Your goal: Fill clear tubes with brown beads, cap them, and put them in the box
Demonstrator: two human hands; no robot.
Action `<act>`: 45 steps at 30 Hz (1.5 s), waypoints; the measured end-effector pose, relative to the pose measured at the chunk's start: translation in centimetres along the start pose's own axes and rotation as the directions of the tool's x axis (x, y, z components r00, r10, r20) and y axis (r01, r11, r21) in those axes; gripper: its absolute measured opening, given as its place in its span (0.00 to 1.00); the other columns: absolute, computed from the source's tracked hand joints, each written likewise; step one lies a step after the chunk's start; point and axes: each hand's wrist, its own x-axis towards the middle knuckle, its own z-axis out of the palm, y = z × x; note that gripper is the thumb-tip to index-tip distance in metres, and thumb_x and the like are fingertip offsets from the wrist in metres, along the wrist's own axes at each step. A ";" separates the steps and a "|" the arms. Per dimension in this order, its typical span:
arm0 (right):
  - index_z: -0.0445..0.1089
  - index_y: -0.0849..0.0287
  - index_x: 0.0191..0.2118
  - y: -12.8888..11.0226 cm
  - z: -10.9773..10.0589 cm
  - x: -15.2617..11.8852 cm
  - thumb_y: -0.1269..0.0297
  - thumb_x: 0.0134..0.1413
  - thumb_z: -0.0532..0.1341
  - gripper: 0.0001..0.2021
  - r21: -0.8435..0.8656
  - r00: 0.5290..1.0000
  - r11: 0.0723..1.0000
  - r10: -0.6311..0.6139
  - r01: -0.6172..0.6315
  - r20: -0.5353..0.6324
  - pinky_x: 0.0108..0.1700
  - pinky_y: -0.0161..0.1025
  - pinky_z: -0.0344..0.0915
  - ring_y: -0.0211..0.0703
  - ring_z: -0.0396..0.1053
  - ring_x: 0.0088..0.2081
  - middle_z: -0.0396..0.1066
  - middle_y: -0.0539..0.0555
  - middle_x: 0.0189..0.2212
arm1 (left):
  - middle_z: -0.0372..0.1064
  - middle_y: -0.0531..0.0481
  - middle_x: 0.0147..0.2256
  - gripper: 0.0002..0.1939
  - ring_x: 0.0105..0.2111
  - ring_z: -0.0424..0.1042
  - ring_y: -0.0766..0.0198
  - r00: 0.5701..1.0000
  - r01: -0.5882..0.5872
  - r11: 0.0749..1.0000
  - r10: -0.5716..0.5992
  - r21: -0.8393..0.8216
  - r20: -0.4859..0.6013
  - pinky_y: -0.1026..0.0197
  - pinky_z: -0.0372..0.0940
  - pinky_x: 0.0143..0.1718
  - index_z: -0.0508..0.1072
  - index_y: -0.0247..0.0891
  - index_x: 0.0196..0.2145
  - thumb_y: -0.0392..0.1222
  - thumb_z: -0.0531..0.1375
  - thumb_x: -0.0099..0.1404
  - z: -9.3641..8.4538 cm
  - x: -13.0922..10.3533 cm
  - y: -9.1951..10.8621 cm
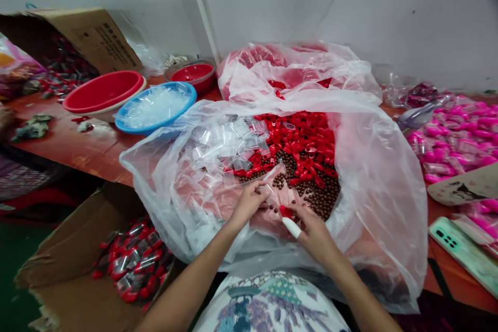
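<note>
My left hand (251, 202) is closed in a pinch over the near part of a large clear plastic bag (383, 181); what its fingers hold is too small to make out. Just to its right, my right hand (314, 231), with a white cover on one digit, pinches a small red plastic piece (285, 211). Loose brown beads (324, 192) lie in the bag beyond both hands. Behind them is a heap of red plastic pieces (299, 140), and clear plastic caps (227, 140) are piled to the left.
A blue basin (190, 97) of clear pieces and a red basin (105, 94) stand at the left. Below, a cardboard box (58, 270) holds red, clear-topped items. Pink pieces (462, 129) and a phone (462, 254) lie right. Another plastic bag (342, 70) sits against the wall.
</note>
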 end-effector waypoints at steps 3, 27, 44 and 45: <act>0.57 0.53 0.55 1.8 -0.6 -1.0 0.62 0.56 0.55 0.21 0.235 0.987 0.965 0.140 -0.117 -0.082 0.40 0.38 0.66 0.45 0.68 0.45 0.68 0.56 0.48 | 0.65 0.55 0.26 0.13 0.21 0.70 0.68 0.999 0.016 1.000 -0.015 0.019 -0.051 0.66 0.65 0.23 0.65 0.37 0.35 0.43 0.62 0.53 1.0 0.6 -0.4; 0.55 0.52 0.54 3.5 -0.3 -1.1 0.59 0.54 0.59 0.22 0.534 0.954 0.825 0.281 -0.184 -0.106 0.41 0.41 0.69 0.46 0.69 0.42 0.64 0.57 0.50 | 0.71 0.51 0.24 0.12 0.22 0.69 0.67 0.981 -0.067 0.971 0.105 0.230 -0.160 0.66 0.63 0.26 0.75 0.34 0.35 0.42 0.64 0.52 4.1 6.3 -0.1; 0.60 0.53 0.53 3.0 -1.0 0.1 0.60 0.52 0.60 0.22 0.507 0.938 0.846 0.293 -0.164 -0.184 0.50 0.43 0.65 0.47 0.66 0.50 0.67 0.56 0.50 | 0.73 0.50 0.27 0.14 0.23 0.70 0.69 0.999 -0.032 0.996 0.031 -0.085 -0.012 0.64 0.66 0.30 0.76 0.32 0.37 0.37 0.66 0.51 5.4 7.4 0.1; 0.61 0.53 0.52 2.8 -1.2 0.2 0.61 0.52 0.60 0.21 0.513 0.936 0.843 0.296 -0.162 -0.191 0.51 0.43 0.64 0.47 0.66 0.50 0.67 0.56 0.50 | 0.73 0.49 0.28 0.14 0.23 0.70 0.69 1.000 -0.025 0.995 0.025 -0.097 -0.002 0.64 0.66 0.30 0.76 0.31 0.37 0.37 0.66 0.51 5.1 7.0 0.2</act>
